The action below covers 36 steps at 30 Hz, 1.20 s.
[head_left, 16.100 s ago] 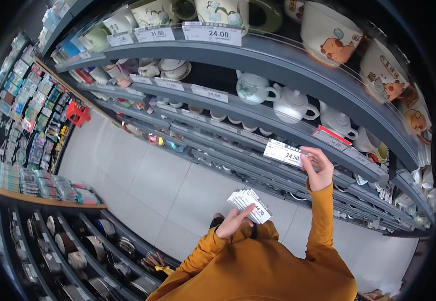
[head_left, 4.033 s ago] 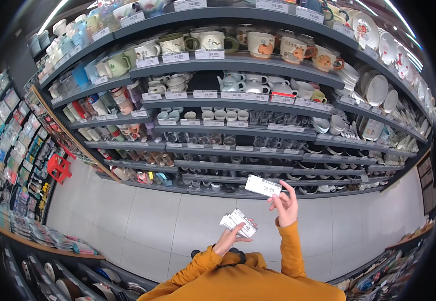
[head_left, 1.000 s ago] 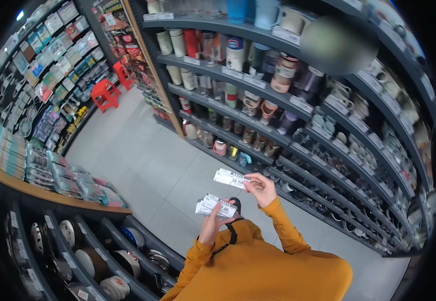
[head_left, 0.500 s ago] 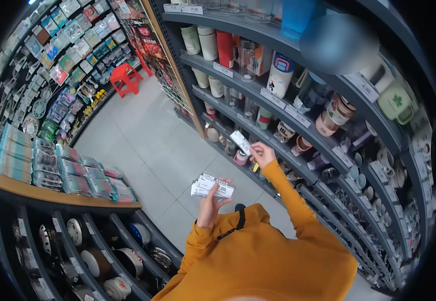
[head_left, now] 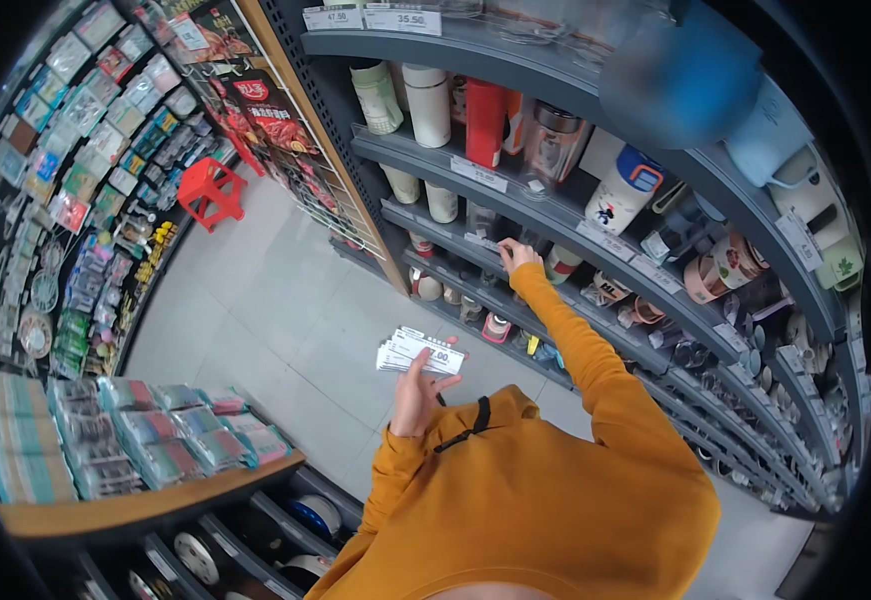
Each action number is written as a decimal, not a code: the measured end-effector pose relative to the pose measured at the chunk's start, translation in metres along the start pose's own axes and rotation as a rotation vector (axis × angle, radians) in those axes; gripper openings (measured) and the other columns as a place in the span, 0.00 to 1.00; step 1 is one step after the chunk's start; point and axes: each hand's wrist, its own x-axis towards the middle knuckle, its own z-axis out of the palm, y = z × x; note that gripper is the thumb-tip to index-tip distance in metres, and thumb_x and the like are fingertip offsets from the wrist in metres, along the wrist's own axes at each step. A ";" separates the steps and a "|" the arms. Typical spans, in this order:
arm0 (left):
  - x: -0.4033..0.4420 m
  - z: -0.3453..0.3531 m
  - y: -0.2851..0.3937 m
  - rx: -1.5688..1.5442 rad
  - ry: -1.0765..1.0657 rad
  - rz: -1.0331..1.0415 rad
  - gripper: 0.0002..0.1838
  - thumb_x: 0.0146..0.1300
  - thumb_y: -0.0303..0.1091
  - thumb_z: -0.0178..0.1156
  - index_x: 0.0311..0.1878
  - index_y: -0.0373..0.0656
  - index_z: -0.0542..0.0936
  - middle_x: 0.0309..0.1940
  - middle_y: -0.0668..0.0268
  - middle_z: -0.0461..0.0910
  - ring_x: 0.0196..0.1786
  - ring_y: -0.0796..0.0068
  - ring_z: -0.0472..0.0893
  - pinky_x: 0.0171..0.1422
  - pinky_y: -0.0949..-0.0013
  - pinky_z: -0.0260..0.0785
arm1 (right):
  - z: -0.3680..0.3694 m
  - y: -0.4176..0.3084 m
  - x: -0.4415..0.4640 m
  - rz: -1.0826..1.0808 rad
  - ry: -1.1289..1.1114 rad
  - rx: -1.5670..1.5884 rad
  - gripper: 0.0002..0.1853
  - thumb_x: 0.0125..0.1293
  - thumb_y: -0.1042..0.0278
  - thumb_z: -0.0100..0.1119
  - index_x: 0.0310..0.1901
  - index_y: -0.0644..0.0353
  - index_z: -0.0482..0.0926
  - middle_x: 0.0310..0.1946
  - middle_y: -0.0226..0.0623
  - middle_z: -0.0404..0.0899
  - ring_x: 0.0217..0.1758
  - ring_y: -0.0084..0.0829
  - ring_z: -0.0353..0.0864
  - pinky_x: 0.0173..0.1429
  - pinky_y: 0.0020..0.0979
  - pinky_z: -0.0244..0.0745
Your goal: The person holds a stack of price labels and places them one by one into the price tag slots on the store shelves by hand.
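My left hand (head_left: 416, 400) holds a fanned stack of white price tags (head_left: 407, 350), with the thumb pressed on top and "7.00" showing on the uppermost one. Reaching out to the shelves, my right hand (head_left: 520, 256) has its fingers closed at the right end of a single price tag (head_left: 481, 243). That tag lies against the front edge of a lower shelf, and I cannot tell whether it is seated in the strip. Around it stand cups, among them a clear one behind the tag and a green and white one (head_left: 561, 264) right of my hand.
Grey shelves (head_left: 515, 190) of bottles and mugs curve along the right. A blurred blue object (head_left: 685, 75) hangs close at the top right. A red stool (head_left: 211, 194) stands on the floor at left. Packed goods (head_left: 165, 430) top the low shelf at lower left.
My right hand has carried the single tag up to the shelf edge. The view has shifted, bringing the shelves nearer. My left hand still holds the stack.
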 end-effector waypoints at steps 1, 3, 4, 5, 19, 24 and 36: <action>0.009 -0.009 0.015 0.009 -0.006 -0.005 0.21 0.72 0.40 0.46 0.60 0.35 0.65 0.58 0.53 0.75 0.55 0.56 0.80 0.45 0.69 0.81 | 0.008 0.001 0.005 0.025 -0.002 -0.010 0.10 0.67 0.56 0.54 0.43 0.47 0.81 0.25 0.32 0.84 0.30 0.36 0.85 0.38 0.37 0.78; 0.022 -0.031 0.046 0.032 -0.011 -0.005 0.20 0.72 0.40 0.46 0.60 0.36 0.66 0.57 0.52 0.76 0.54 0.56 0.81 0.44 0.68 0.81 | 0.014 -0.004 0.010 0.121 -0.066 0.060 0.11 0.67 0.55 0.54 0.44 0.49 0.81 0.26 0.33 0.84 0.29 0.34 0.85 0.38 0.35 0.78; 0.031 -0.041 0.060 0.055 -0.005 -0.014 0.20 0.72 0.40 0.46 0.60 0.36 0.66 0.57 0.52 0.76 0.53 0.56 0.81 0.44 0.69 0.81 | 0.022 -0.002 0.012 0.177 -0.058 0.145 0.12 0.67 0.55 0.55 0.44 0.49 0.81 0.27 0.34 0.84 0.27 0.31 0.85 0.37 0.34 0.78; 0.044 -0.053 0.070 0.068 -0.021 -0.030 0.20 0.73 0.40 0.46 0.59 0.36 0.66 0.57 0.52 0.76 0.53 0.56 0.81 0.44 0.68 0.80 | 0.025 -0.003 0.012 0.176 -0.063 0.186 0.12 0.67 0.55 0.55 0.45 0.49 0.82 0.28 0.34 0.84 0.26 0.30 0.85 0.37 0.33 0.78; 0.120 -0.109 0.126 0.118 -0.175 -0.225 0.18 0.73 0.37 0.47 0.61 0.39 0.65 0.56 0.54 0.77 0.52 0.59 0.81 0.44 0.67 0.79 | 0.042 -0.012 0.008 0.102 -0.111 -0.213 0.12 0.67 0.55 0.53 0.44 0.48 0.83 0.45 0.27 0.79 0.45 0.40 0.82 0.49 0.39 0.77; 0.126 -0.107 0.128 0.186 -0.231 -0.249 0.17 0.73 0.37 0.48 0.57 0.35 0.69 0.54 0.54 0.78 0.46 0.67 0.82 0.43 0.67 0.80 | 0.035 -0.050 -0.013 0.038 0.091 -0.086 0.14 0.67 0.59 0.55 0.52 0.48 0.80 0.52 0.35 0.75 0.46 0.41 0.81 0.48 0.38 0.77; 0.078 -0.064 0.084 0.364 -0.490 -0.151 0.14 0.69 0.32 0.56 0.54 0.36 0.75 0.44 0.63 0.80 0.41 0.74 0.82 0.36 0.72 0.81 | -0.083 -0.234 -0.199 0.300 0.180 0.840 0.10 0.61 0.66 0.68 0.41 0.60 0.82 0.35 0.29 0.83 0.29 0.15 0.77 0.30 0.20 0.70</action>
